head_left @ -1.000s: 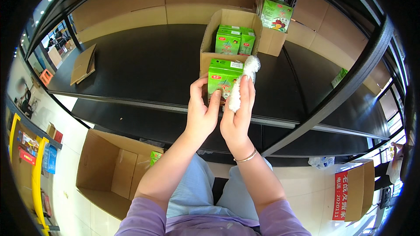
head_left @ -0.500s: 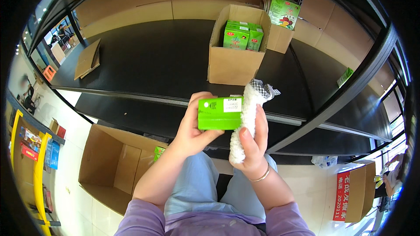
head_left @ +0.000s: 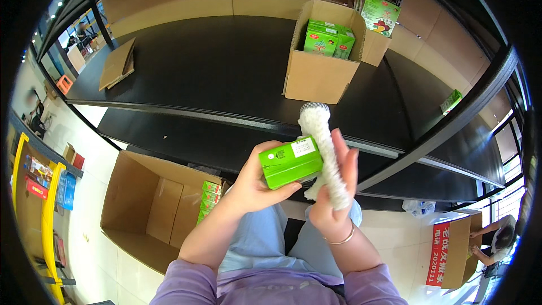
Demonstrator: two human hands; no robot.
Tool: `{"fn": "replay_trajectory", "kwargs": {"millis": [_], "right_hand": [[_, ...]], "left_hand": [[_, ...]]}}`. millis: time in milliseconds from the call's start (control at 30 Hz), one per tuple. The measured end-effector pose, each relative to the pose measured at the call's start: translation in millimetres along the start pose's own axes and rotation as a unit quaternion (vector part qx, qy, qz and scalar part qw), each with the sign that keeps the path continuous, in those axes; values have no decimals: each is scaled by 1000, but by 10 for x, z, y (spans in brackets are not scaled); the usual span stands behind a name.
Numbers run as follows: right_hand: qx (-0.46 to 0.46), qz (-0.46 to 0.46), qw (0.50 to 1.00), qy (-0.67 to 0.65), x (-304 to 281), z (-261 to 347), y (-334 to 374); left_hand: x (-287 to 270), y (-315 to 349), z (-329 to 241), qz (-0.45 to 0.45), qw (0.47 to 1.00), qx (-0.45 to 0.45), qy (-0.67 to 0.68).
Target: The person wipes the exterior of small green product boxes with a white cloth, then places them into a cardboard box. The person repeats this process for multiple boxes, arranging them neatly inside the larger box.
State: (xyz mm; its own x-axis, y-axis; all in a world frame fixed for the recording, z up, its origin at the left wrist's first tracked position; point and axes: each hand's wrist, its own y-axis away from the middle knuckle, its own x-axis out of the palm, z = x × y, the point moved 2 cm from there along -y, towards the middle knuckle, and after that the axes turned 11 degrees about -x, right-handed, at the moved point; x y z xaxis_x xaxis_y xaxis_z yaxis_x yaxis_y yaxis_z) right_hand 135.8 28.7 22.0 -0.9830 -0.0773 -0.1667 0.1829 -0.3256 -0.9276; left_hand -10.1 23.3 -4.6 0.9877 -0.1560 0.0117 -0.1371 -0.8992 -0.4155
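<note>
The green carton (head_left: pixel 291 162) was just short of the black shelf (head_left: pixel 214 68), pinched at its nine-o'clock end by the left hand's (head_left: pixel 251 183) fingers; the right hand (head_left: pixel 329 213), fingers extended, held a white fluffy cloth (head_left: pixel 327 152) against the three-o'clock end. At one o'clock, a cardboard box (head_left: pixel 320 76) on the shelf contained similar cartons (head_left: pixel 323 42). Between eight and nine, a large box (head_left: pixel 135 212) on pale floor (head_left: pixel 389 231) contained stacked packs (head_left: pixel 209 200).
</note>
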Motion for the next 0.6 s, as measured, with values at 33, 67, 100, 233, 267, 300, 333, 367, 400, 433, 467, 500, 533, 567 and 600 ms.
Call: {"fn": "replay_trajectory", "kwargs": {"millis": [33, 67, 100, 233, 267, 300, 333, 367, 400, 433, 467, 500, 533, 567, 600], "right_hand": [[28, -30, 998, -43, 7, 22, -40], [77, -31, 995, -59, -11, 39, -42], [71, -6, 997, 6, -59, 59, -106], [-23, 155, 965, 211, 33, 205, -352], [-41, 166, 958, 230, 55, 223, -347], [-60, 180, 955, 229, 79, 253, -341], [-79, 193, 951, 229, 112, 288, -346], [-98, 207, 946, 228, 147, 321, -357], [-113, 211, 942, 234, 188, 349, -376], [-125, 213, 941, 232, 211, 358, -379], [-137, 214, 939, 230, 232, 365, -382], [-150, 216, 938, 228, 249, 371, -384], [-161, 210, 938, 225, 254, 374, -388], [-171, 209, 937, 221, 255, 370, -383], [-180, 208, 936, 217, 251, 362, -373]], "left_hand": [[-4, 9, -21, -3, 1000, -6, -19], [-12, 12, -41, -7, 999, -12, -38], [-19, 11, -46, -11, 998, -19, -56], [-66, 42, -51, -7, 996, -53, -65], [-81, 38, -88, -4, 995, -52, -88], [-95, 47, -115, -1, 994, -53, -100], [-119, 51, -142, 2, 992, -53, -112], [-139, 51, -154, 5, 991, -53, -124], [-149, 28, -149, 7, 993, -62, -105], [-169, 22, -122, 18, 992, -72, -102], [-190, 19, -78, 30, 991, -83, -100], [-205, 23, -55, 41, 990, -93, -98], [-209, 29, -64, 44, 989, -105, -92], [-215, 30, -74, 43, 990, -102, -90], [-221, 31, -83, 43, 990, -99, -88]]}}
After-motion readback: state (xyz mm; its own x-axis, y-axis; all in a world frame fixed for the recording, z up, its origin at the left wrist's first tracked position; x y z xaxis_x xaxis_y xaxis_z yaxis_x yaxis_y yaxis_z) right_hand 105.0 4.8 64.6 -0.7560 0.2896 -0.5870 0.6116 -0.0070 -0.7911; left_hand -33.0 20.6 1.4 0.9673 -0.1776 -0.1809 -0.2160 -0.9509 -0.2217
